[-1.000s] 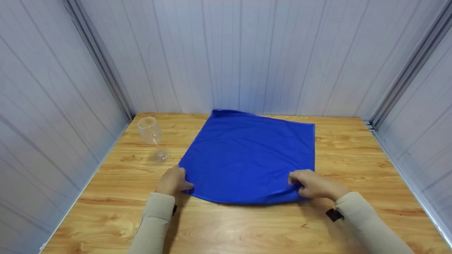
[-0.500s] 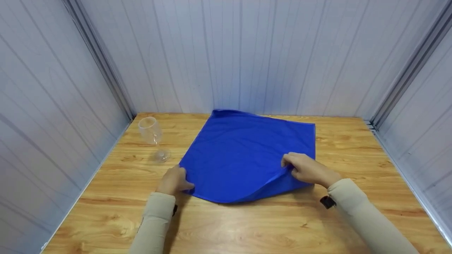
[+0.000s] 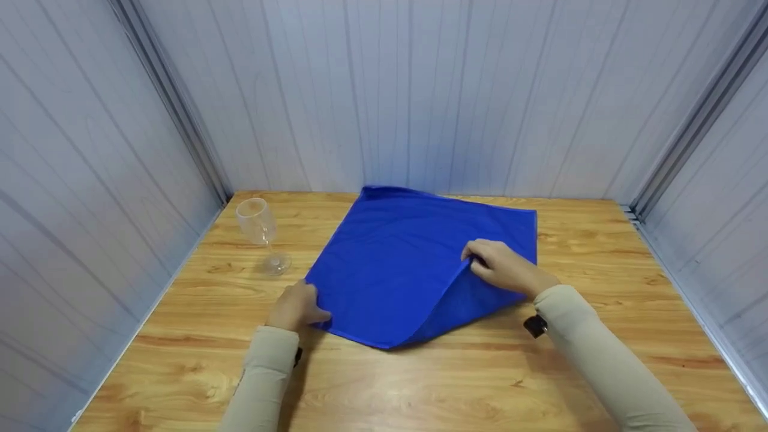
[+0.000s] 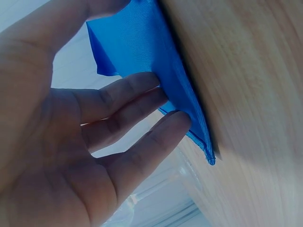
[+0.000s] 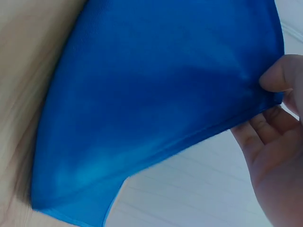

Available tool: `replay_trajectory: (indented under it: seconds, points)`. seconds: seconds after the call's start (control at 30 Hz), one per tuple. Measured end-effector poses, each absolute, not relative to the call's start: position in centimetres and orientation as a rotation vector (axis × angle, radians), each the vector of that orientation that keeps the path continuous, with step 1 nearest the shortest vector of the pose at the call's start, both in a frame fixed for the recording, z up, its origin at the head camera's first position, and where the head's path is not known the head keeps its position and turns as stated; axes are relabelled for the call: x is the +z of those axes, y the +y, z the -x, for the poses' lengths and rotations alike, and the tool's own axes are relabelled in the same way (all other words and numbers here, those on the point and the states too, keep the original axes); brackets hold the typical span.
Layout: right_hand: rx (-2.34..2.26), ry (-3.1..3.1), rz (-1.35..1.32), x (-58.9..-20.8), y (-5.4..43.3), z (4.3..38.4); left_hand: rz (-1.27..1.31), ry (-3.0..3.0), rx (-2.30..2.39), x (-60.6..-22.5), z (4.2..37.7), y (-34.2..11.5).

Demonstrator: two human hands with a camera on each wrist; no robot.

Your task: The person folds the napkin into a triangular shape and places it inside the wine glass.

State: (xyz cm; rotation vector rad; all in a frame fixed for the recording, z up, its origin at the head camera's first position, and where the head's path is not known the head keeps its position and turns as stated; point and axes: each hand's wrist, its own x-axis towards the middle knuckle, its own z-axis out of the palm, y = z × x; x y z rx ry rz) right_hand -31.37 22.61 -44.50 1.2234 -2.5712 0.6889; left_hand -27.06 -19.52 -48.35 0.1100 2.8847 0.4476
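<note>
Two beige sleeves (image 3: 606,354) come in at the near edge, with a small black device (image 3: 535,326) under the right wrist. Wood-grain table (image 3: 384,390) underneath. Left hand (image 3: 296,306) is at the cloth's near left corner: fingers (image 4: 151,149) mostly straight, some gaps between them, tips touching the fabric, no clamp. Right hand (image 3: 504,264) pinches the near right corner, thumb (image 5: 279,75) on one face and fingers on the other, holding it raised off the table and drawn in over the cloth; the underside shows as a slanted flap. Blue cloth (image 3: 390,258) lies mid-table between and beyond the hands, lightly wrinkled, rest of it spread out. Clear wine glass (image 3: 259,228) stands upright on the table's left side, beyond the left hand, left of the cloth and apart from it. Cloth's far left corner is near the pale panelled back wall (image 3: 408,102); cannot tell if touching.
</note>
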Motion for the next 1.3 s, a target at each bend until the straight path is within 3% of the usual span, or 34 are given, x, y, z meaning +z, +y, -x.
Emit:
replay_trajectory:
  seconds: [0.47, 1.3]
  points:
    - [0.881, -2.680, -1.074, -45.9, 20.2, 33.8, -0.129, 2.893, 0.491, -48.3, 27.0, -19.7]
    - [0.688, -3.044, -0.756, -50.5, 19.4, 35.3, -0.120, 2.910, 0.437, -48.0, 26.6, -19.2]
